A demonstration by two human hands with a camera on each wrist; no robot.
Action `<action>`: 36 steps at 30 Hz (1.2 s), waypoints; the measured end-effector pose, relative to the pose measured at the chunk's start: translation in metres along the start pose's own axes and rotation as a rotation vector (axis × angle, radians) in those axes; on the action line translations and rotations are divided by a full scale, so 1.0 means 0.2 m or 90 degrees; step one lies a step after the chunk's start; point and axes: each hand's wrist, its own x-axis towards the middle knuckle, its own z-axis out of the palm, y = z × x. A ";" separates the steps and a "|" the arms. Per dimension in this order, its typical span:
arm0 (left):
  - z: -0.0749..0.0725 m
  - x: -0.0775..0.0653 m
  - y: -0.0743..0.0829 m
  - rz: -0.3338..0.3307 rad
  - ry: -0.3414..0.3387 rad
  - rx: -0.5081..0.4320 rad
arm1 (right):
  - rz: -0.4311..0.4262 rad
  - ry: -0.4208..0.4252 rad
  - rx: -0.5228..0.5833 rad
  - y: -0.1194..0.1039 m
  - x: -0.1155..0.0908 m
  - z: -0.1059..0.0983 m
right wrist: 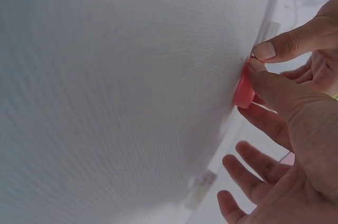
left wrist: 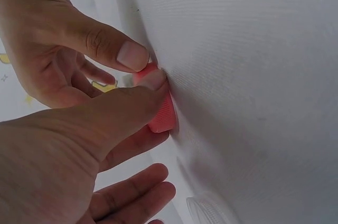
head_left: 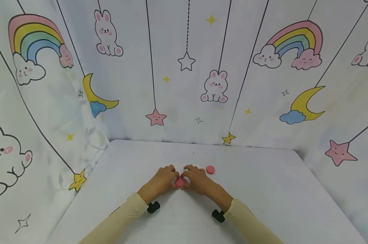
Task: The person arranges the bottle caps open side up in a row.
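A red bottle cap (head_left: 180, 183) with fine ridges round its side is between the two hands, close over the white table. My left hand (head_left: 163, 179) pinches it with thumb and index finger. In the left wrist view, the left thumb lies over the ridged side of the cap (left wrist: 165, 115) while the other fingers extend away from it. From the opposite side my right hand (head_left: 198, 180) pinches the same cap, its thumb and index finger on the edge of the cap (right wrist: 244, 93) in the right wrist view. The two thumb tips meet close together there.
Another red round cap (head_left: 210, 169) lies on the table (head_left: 263, 189), just beyond the right hand. A clear ridged piece (left wrist: 208, 211) shows low in the left wrist view. White cloth printed with rainbows and rabbits (head_left: 215, 89) hangs behind and at both sides.
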 end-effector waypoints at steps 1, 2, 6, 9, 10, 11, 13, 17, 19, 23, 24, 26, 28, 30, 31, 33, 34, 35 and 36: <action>0.00 0.00 0.00 -0.001 -0.001 -0.001 | 0.000 0.002 -0.002 0.00 0.00 0.00; 0.00 0.00 0.00 -0.002 0.000 -0.001 | 0.000 0.003 -0.004 0.00 0.00 0.00; 0.01 0.00 0.00 -0.007 -0.004 0.000 | 0.001 0.009 -0.007 -0.01 -0.01 0.00; 0.01 0.00 0.00 -0.008 -0.005 0.004 | -0.001 0.012 -0.007 -0.02 -0.01 0.00; 0.01 0.00 0.00 -0.008 -0.006 0.004 | -0.004 0.014 -0.008 -0.02 -0.01 0.00; 0.01 -0.01 0.00 -0.008 -0.007 0.003 | -0.007 0.016 -0.008 -0.02 -0.01 0.00; 0.01 -0.01 0.00 -0.009 -0.007 0.000 | -0.011 0.019 -0.011 -0.02 -0.01 0.00; 0.01 -0.01 -0.01 -0.015 -0.005 -0.012 | -0.020 0.025 -0.010 -0.02 -0.01 0.00; 0.00 -0.01 -0.01 -0.019 -0.005 -0.017 | -0.021 0.024 -0.011 -0.03 -0.01 0.00; -0.01 -0.01 -0.01 -0.024 -0.011 -0.027 | -0.012 0.021 -0.004 -0.03 -0.01 -0.01; -0.01 -0.01 -0.02 -0.025 -0.011 -0.027 | -0.009 0.021 -0.004 -0.03 -0.01 -0.01; -0.02 -0.01 -0.02 -0.027 -0.011 -0.031 | -0.007 0.023 0.001 -0.04 -0.01 -0.02; -0.04 -0.01 -0.02 -0.027 -0.009 -0.041 | -0.006 0.024 0.003 -0.04 -0.01 -0.02; -0.05 -0.01 -0.02 -0.027 -0.007 -0.054 | -0.005 0.023 0.008 -0.04 0.00 -0.03; -0.06 -0.02 -0.02 -0.027 -0.005 -0.060 | -0.004 0.021 0.013 -0.04 0.00 -0.04; -0.07 -0.02 -0.02 -0.026 -0.001 -0.065 | -0.001 0.015 0.020 -0.04 0.00 -0.04; -0.08 -0.03 -0.02 -0.025 0.002 -0.065 | 0.001 0.013 0.024 -0.04 0.00 -0.05; -0.08 -0.03 -0.02 -0.025 0.005 -0.063 | 0.002 0.012 0.029 -0.04 0.00 -0.06; -0.08 -0.03 -0.02 -0.025 0.007 -0.060 | 0.004 0.011 0.033 -0.04 0.00 -0.06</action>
